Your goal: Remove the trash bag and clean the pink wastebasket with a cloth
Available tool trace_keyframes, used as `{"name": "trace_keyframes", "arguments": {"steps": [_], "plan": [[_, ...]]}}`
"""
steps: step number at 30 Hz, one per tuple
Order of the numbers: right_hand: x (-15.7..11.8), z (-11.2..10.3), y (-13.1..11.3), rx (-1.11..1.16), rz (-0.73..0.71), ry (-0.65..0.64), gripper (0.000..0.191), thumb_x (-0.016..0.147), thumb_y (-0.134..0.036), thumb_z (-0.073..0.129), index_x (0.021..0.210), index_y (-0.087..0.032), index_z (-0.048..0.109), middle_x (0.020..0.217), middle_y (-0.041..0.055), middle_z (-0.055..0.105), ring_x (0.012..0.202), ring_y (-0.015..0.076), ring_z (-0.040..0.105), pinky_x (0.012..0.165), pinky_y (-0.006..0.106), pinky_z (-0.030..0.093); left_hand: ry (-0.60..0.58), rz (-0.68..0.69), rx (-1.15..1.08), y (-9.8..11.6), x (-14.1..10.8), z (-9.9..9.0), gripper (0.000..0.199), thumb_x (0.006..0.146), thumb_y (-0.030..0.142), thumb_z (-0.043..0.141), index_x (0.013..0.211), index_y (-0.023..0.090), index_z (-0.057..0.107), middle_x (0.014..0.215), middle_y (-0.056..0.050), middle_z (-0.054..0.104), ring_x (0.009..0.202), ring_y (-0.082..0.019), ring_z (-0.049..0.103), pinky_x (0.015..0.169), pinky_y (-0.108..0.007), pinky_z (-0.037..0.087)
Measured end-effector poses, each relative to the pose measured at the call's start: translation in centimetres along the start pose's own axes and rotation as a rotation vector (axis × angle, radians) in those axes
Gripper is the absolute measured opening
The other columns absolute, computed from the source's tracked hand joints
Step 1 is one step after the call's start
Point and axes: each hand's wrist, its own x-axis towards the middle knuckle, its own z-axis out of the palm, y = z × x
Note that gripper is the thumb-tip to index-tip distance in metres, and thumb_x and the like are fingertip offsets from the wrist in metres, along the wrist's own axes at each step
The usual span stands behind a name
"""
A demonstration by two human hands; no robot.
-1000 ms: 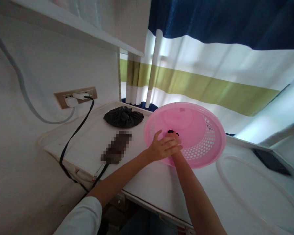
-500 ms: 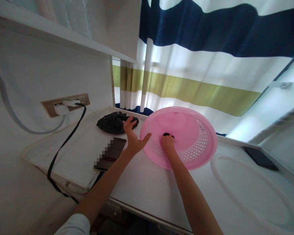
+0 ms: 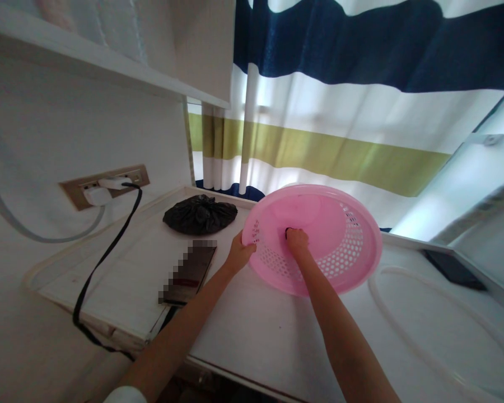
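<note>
A pink plastic basket [image 3: 319, 212] with perforated sides leans tilted on the white tabletop, its open side facing me. My left hand [image 3: 238, 253] is closed on its left rim, thumb on the inner side. Inside the basket my right hand [image 3: 298, 242] is closed around a small black thing [image 3: 288, 232] against the inner surface. Only a dark edge of it shows past the fingers, so its kind is hidden.
A knotted black plastic bag [image 3: 200, 215] lies behind my left hand, with a dark flat phone-like object [image 3: 189, 274] nearer. A black cable [image 3: 105, 263] hangs from the wall socket [image 3: 105, 187]. Pale tubing [image 3: 386, 302] and a black flat object [image 3: 453, 268] lie right.
My left hand, spread open beside the basket before, has closed on its rim. My right hand has shifted slightly right inside the basket, and the black thing is now more covered.
</note>
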Motion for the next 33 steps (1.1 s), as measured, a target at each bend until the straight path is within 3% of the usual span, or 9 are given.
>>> {"name": "trace_keyframes", "arguments": {"steps": [13, 22, 26, 33], "plan": [[4.3, 1.0, -0.9, 0.055, 0.031, 0.078, 0.031, 0.081, -0.009, 0.031, 0.092, -0.008, 0.061, 0.086, 0.0178, 0.060, 0.088, 0.0221, 0.054, 0.070, 0.033, 0.039, -0.056, -0.023, -0.008, 0.2, 0.8, 0.0, 0.051, 0.050, 0.006, 0.044, 0.100, 0.015, 0.053, 0.089, -0.005, 0.063, 0.080, -0.020, 0.058, 0.070, -0.037, 0.048], [4.3, 1.9, 0.2, 0.082, 0.103, 0.058, 0.033, 0.083, -0.012, 0.029, 0.092, -0.010, 0.061, 0.085, 0.0165, 0.061, 0.082, 0.0199, 0.056, 0.066, 0.030, 0.040, 0.007, -0.085, -0.054, 0.1, 0.4, 0.7, 0.045, 0.055, 0.011, 0.053, 0.101, 0.014, 0.052, 0.096, -0.006, 0.062, 0.088, -0.022, 0.057, 0.078, -0.038, 0.046], [3.8, 1.6, 0.4, 0.096, 0.120, 0.055, 0.031, 0.083, -0.017, 0.032, 0.093, -0.011, 0.061, 0.086, 0.0158, 0.061, 0.082, 0.0182, 0.056, 0.068, 0.027, 0.040, 0.042, -0.057, -0.028, -0.3, 0.0, 1.2, 0.053, 0.057, 0.019, 0.064, 0.107, 0.016, 0.048, 0.105, -0.009, 0.058, 0.096, -0.024, 0.055, 0.084, -0.041, 0.043], [2.3, 0.5, 0.5, 0.119, 0.083, 0.022, 0.030, 0.082, -0.018, 0.034, 0.092, -0.012, 0.061, 0.087, 0.0152, 0.062, 0.082, 0.0195, 0.057, 0.067, 0.028, 0.041, -0.109, 0.028, -0.026, -1.4, -1.3, 1.6, 0.060, 0.062, 0.024, 0.065, 0.116, 0.016, 0.040, 0.117, -0.012, 0.050, 0.109, -0.024, 0.046, 0.094, -0.045, 0.035]]}}
